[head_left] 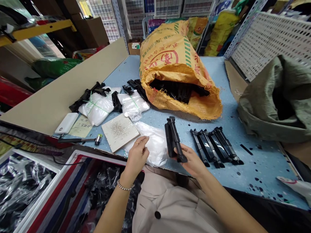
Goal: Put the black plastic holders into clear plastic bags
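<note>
My right hand (pixel 193 161) is closed round the lower end of a black plastic bracket part (pixel 173 137), holding it upright near the table's front edge. My left hand (pixel 137 153), with a ring and a bead bracelet, rests on a stack of clear plastic bags (pixel 155 144), its fingertips pinching the top bag's edge. To the right of the held part, several identical black parts (pixel 216 147) lie side by side on the blue table (pixel 255 168).
An open yellow woven sack (pixel 175 64) full of black parts lies at the table's back. White tied bag bundles (pixel 99 106), a tile with small screws (pixel 119 131), a hammer (pixel 80 140) and a power bank (pixel 66 123) sit left. A grey-green sack (pixel 277 97) is right. A striped bag (pixel 73 194) stands below left.
</note>
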{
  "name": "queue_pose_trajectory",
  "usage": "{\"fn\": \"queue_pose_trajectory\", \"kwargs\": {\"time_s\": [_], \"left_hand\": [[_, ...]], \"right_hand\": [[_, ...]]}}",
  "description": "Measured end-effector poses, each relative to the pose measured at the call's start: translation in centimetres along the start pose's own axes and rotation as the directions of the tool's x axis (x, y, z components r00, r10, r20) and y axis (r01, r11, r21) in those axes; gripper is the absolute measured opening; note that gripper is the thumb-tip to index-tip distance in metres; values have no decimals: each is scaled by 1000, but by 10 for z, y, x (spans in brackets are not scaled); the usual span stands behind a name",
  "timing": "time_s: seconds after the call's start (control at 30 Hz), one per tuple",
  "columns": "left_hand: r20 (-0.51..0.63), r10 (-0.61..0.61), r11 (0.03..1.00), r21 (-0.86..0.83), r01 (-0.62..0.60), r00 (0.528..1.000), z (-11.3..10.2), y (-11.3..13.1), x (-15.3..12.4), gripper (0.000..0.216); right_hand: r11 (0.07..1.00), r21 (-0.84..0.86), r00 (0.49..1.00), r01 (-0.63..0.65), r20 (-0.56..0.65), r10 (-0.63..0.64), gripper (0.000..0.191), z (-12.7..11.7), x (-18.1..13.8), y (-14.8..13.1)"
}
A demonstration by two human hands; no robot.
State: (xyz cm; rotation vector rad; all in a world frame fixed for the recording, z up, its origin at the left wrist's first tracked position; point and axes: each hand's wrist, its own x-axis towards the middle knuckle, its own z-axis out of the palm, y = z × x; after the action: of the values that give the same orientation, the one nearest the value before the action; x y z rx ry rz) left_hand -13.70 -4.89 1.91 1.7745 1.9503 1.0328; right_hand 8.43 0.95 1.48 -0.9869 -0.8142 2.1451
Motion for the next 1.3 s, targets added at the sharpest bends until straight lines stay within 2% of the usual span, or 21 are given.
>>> {"fn": "queue_pose_trajectory", "kwargs": {"time_s": [0.07, 0.17, 0.27, 0.37, 0.43, 0.5, 0.57, 0.67, 0.73, 0.77, 0.83, 0.9, 0.93, 1.0, 1.03, 1.13, 1.17, 1.2, 1.23, 1.27, 1.3], "left_hand": [[45, -26, 999, -28, 27, 999, 1, 3, 2, 47], [106, -4, 1000, -26, 7, 994, 3, 6, 2, 55], [159, 135, 991, 5, -137, 978, 7, 15, -6, 61], [240, 292, 956, -63, -285, 926, 9, 29, -21, 65], [265, 289, 956, -121, -266, 920, 6, 34, -28, 67], [257, 229, 970, -136, -199, 939, -1, 34, -31, 66], [206, 182, 980, -121, -159, 961, -10, 29, -30, 64], [141, 172, 984, -77, -162, 975, -17, 21, -27, 67], [165, 215, 977, -51, -209, 963, -16, 22, -28, 72], [188, 248, 969, -44, -244, 950, -14, 25, -30, 75], [247, 321, 947, -61, -316, 914, -6, 32, -35, 79], [320, 369, 929, -110, -353, 873, 1, 42, -41, 81], [355, 374, 927, -136, -348, 857, 4, 47, -43, 80], [408, 341, 940, -165, -299, 847, 1, 56, -48, 72], [422, 305, 952, -166, -258, 854, -6, 59, -51, 65], [461, 112, 990, -124, -61, 880, -47, 60, -65, 41], [475, 19, 995, -94, 29, 880, -64, 56, -72, 36], [499, -88, 990, -53, 132, 862, -79, 48, -81, 34], [526, -195, 972, -7, 233, 828, -92, 37, -91, 32], [539, -302, 943, 47, 331, 786, -99, 22, -102, 31], [561, -421, 894, 126, 429, 713, -101, 6, -115, 30]], "right_hand": [[988, 48, 984, -149, 102, 144, 28, -6, -16, 0], [920, 108, 915, -377, 198, 352, 28, -16, -28, 10], [879, 168, 889, -445, 200, 412, 31, -16, -20, 21], [932, 120, 932, -342, 170, 320, 33, -2, -9, 23], [976, 17, 966, -219, 146, 215, 30, 10, -6, 21], [984, -42, 972, -174, 155, 178, 27, 17, -7, 19], [975, 35, 963, -217, 174, 208, 26, 17, -10, 17], [907, 213, 914, -364, 268, 304, 31, 8, -11, 15], [877, 212, 880, -430, 313, 356, 31, 5, -8, 16], [887, 181, 882, -426, 302, 362, 30, 5, -6, 17], [944, 82, 931, -319, 214, 296, 28, 9, -3, 22], [991, -88, 990, -104, 91, 112, 23, 16, -3, 27], [978, -208, 999, 11, 37, -4, 21, 20, -5, 29], [873, -456, 982, 172, 9, -189, 20, 28, -14, 30], [807, -550, 974, 215, 56, -221, 22, 32, -21, 29], [683, -666, 938, 300, 337, -83, 24, 33, -39, 13], [641, -698, 922, 319, 384, -41, 23, 28, -43, 4], [569, -755, 928, 326, 370, -40, 23, 20, -45, -6], [452, -839, 951, 303, 295, -91, 24, 8, -46, -16], [299, -926, 966, 231, 181, -187, 26, -6, -45, -25], [124, -986, 945, 112, 67, -320, 28, -22, -44, -34]]}}
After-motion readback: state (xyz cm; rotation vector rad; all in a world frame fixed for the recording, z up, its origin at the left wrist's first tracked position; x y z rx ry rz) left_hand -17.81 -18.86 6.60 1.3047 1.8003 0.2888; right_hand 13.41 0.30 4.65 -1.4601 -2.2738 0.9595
